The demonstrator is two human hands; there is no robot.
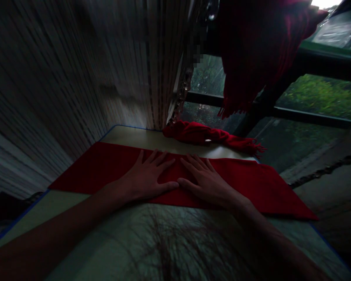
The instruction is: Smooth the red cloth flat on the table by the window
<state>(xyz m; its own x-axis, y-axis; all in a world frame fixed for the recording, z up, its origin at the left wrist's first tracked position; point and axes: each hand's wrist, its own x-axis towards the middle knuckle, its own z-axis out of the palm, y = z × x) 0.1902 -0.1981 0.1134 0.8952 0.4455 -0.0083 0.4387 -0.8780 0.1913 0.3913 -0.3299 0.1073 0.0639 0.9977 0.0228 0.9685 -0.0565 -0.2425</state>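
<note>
A long red cloth [245, 179] lies flat across the pale table [125, 134], its ends reaching the left and right edges. My left hand [148, 175] rests palm down on the middle of the cloth with its fingers spread. Beside it, my right hand [204, 177] also lies palm down on the cloth, fingers apart. The two thumbs meet or nearly meet between the hands. Neither hand grips anything.
A twisted red scarf [216, 136] with a fringed end lies along the table's far edge. More red fringed fabric [251, 58] hangs above it, before a dark-framed window. A striped curtain [119, 70] hangs at the left and back. Hair blurs the lower middle of the view.
</note>
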